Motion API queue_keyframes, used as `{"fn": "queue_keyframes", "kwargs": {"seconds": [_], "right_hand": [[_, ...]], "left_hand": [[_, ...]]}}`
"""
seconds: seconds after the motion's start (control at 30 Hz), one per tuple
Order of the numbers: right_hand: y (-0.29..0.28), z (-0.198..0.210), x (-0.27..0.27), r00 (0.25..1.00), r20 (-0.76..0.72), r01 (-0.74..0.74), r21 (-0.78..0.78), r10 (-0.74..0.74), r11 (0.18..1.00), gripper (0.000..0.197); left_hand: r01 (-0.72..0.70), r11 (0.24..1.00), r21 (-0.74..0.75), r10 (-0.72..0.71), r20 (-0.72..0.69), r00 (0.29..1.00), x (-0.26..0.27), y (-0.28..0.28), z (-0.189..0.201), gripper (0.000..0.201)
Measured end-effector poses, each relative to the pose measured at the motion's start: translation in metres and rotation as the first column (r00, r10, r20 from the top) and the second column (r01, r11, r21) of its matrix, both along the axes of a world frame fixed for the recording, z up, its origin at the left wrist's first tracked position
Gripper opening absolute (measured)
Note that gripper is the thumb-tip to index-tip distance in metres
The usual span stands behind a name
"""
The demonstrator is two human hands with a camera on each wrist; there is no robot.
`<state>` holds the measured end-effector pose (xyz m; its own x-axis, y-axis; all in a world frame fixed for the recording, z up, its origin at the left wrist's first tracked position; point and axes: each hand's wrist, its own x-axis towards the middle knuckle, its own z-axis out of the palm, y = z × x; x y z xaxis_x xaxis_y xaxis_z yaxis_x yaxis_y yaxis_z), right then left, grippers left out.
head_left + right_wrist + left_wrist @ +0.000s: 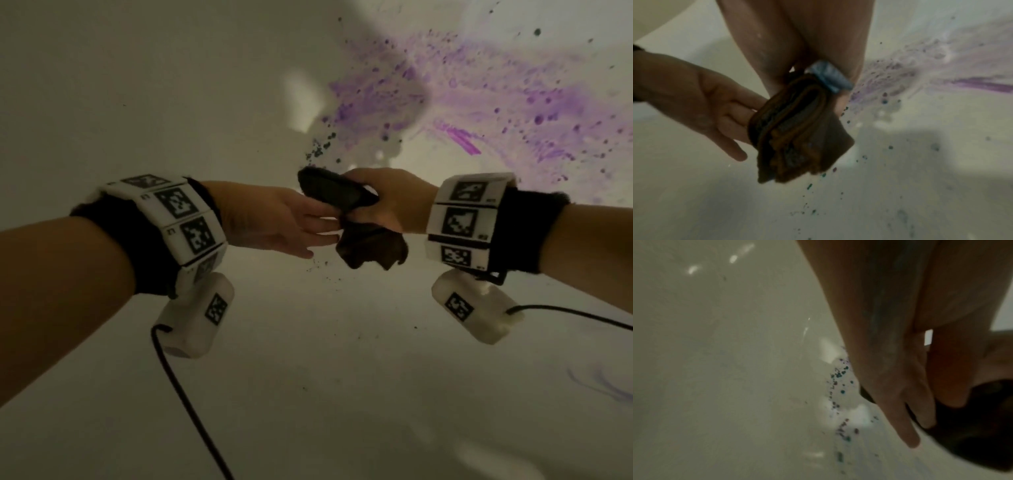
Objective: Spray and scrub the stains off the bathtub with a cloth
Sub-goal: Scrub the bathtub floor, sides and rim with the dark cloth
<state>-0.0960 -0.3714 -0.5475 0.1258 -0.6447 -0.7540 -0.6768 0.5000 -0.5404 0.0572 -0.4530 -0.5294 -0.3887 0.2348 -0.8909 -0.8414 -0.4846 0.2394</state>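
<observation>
A folded dark brown cloth (pixel 363 250) hangs over the white bathtub (pixel 171 85). My right hand (pixel 370 205) grips its upper part. My left hand (pixel 322 226) reaches in from the left and touches the cloth's side with straight fingers. The right wrist view shows the cloth (pixel 797 129) bunched in folds under my right hand (pixel 809 87), a pale blue patch (pixel 830 76) at its top, and my left hand (pixel 735 113) flat behind it. Smeared purple stains (pixel 479 102) cover the tub beyond the hands. In the left wrist view the fingers (pixel 900 402) lie against the cloth (pixel 972 426).
Dark and teal specks (pixel 322 150) dot the tub near the cloth, with more specks (pixel 809 186) below it. A faint purple streak (pixel 603 383) marks the tub at the lower right. Black cables (pixel 191 394) trail from both wrist units. No spray bottle is in view.
</observation>
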Motion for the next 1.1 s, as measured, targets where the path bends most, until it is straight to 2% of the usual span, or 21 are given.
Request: {"fn": "queue_keyframes", "kwargs": {"seconds": [0.07, 0.1, 0.17, 0.23, 0.3, 0.33, 0.37, 0.4, 0.43, 0.5, 0.67, 0.73, 0.77, 0.83, 0.87, 1.0, 1.1], "right_hand": [[0.001, 0.015, -0.005, 0.994, 0.0, -0.11, -0.077, 0.111, 0.991, 0.04], [0.002, 0.027, -0.007, 0.986, 0.07, -0.148, -0.078, 0.153, 0.986, 0.04], [0.009, 0.058, -0.005, 0.929, 0.239, -0.268, -0.098, 0.284, 0.958, 0.053], [0.024, 0.079, 0.005, 0.818, 0.294, -0.475, -0.142, 0.495, 0.869, 0.068], [0.04, 0.086, 0.019, 0.686, 0.33, -0.644, -0.137, 0.648, 0.752, 0.065], [0.047, 0.085, 0.026, 0.641, 0.355, -0.686, -0.133, 0.681, 0.715, 0.062], [0.053, 0.084, 0.032, 0.59, 0.382, -0.717, -0.156, 0.711, 0.679, 0.058], [0.054, 0.082, 0.037, 0.522, 0.397, -0.749, -0.21, 0.755, 0.628, 0.056], [0.053, 0.081, 0.039, 0.466, 0.406, -0.779, -0.233, 0.786, 0.582, 0.056], [0.05, 0.071, 0.037, 0.436, 0.424, -0.794, -0.234, 0.794, 0.561, 0.058], [0.043, 0.042, 0.036, 0.533, 0.46, -0.751, -0.129, 0.71, 0.648, 0.055], [0.041, 0.027, 0.04, 0.618, 0.445, -0.712, -0.035, 0.648, 0.702, 0.046], [0.039, 0.018, 0.042, 0.698, 0.441, -0.654, 0.071, 0.564, 0.754, 0.039], [0.035, -0.002, 0.049, 0.874, 0.388, -0.433, 0.344, 0.293, 0.833, 0.046], [0.032, -0.016, 0.052, 0.914, 0.336, -0.36, 0.404, 0.23, 0.841, 0.048], [0.02, -0.069, 0.063, 0.954, 0.176, -0.295, 0.413, 0.242, 0.862, 0.046], [0.01, -0.095, 0.07, 0.965, 0.104, -0.264, 0.362, 0.243, 0.894, 0.057]], "left_hand": [[0.223, 0.968, -0.118, -0.217, 0.062, 0.974, 0.007, -0.009, -0.005, 0.053], [0.383, 0.906, -0.18, -0.369, 0.106, 0.923, 0.011, -0.014, -0.007, 0.049], [0.647, 0.714, -0.268, -0.607, 0.223, 0.763, 0.021, -0.023, -0.012, 0.049], [0.831, 0.48, -0.28, -0.78, 0.299, 0.551, 0.028, -0.028, -0.015, 0.058], [0.958, 0.143, -0.248, -0.898, 0.374, 0.231, 0.034, -0.027, -0.017, 0.069], [0.972, -0.037, -0.232, -0.915, 0.398, 0.06, 0.037, -0.027, -0.02, 0.073], [0.959, -0.18, -0.218, -0.907, 0.413, -0.076, 0.039, -0.026, -0.021, 0.077], [0.939, -0.271, -0.212, -0.89, 0.427, -0.161, 0.041, -0.026, -0.025, 0.079], [0.921, -0.327, -0.214, -0.871, 0.446, -0.206, 0.043, -0.027, -0.028, 0.078], [0.894, -0.397, -0.21, -0.835, 0.488, -0.256, 0.046, -0.032, -0.032, 0.074], [0.862, -0.475, -0.175, -0.775, 0.547, -0.316, 0.048, -0.052, -0.043, 0.067], [0.857, -0.485, -0.172, -0.763, 0.562, -0.319, 0.051, -0.058, -0.047, 0.065], [0.856, -0.488, -0.172, -0.759, 0.568, -0.318, 0.051, -0.061, -0.049, 0.066], [0.855, -0.486, -0.181, -0.755, 0.579, -0.307, 0.052, -0.066, -0.054, 0.071], [0.855, -0.482, -0.192, -0.756, 0.584, -0.295, 0.052, -0.068, -0.056, 0.074], [0.858, -0.449, -0.249, -0.768, 0.599, -0.228, 0.051, -0.075, -0.07, 0.08], [0.868, -0.426, -0.256, -0.779, 0.592, -0.208, 0.053, -0.082, -0.081, 0.085]]}}
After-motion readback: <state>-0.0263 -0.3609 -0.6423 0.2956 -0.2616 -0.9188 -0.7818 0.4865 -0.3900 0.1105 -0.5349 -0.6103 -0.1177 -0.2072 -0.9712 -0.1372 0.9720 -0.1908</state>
